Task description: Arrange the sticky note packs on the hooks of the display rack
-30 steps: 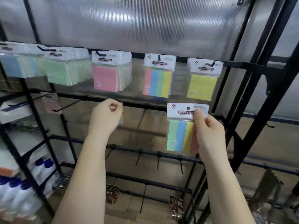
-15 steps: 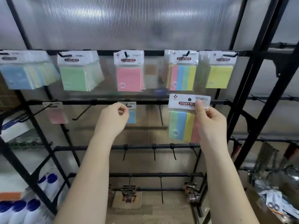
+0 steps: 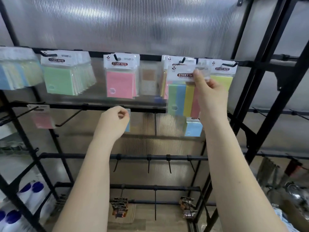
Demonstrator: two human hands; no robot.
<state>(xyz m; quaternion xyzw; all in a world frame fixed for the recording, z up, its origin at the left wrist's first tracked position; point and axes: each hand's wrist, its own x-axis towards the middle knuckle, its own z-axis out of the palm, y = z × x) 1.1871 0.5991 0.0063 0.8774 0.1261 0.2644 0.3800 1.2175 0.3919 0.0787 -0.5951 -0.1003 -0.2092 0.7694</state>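
While the right hand (image 3: 209, 96) pinches the white header card of a clear-sleeved sticky note pack with green, blue, yellow and pink strips (image 3: 181, 97), thumb on the front and fingers behind, the pack hangs in the air just in front of the matching striped pack on the top rail's fourth black hook (image 3: 182, 60), its hang hole not yet over the tip as far as I can judge. It looks light and thin: a paper pad in a slippery plastic sleeve, stiff only at the card, so the card beside the hole is the place to hold it, leaving the hole free. The left hand (image 3: 115, 121) is lower, at the second rail (image 3: 107, 107), fingers curled around the top of a small blue pack (image 3: 128, 126), mostly hidden behind it. On the top rail I count five filled hooks: a blurred blue-and-yellow bunch (image 3: 15, 72), a thick green stack (image 3: 63, 76), pink packs (image 3: 121, 81), the striped one and a yellow one (image 3: 222, 76). Lower down hang one pink pack (image 3: 42, 117) at the left and one light blue pack (image 3: 193, 128) under the right hand; several hooks below stand bare
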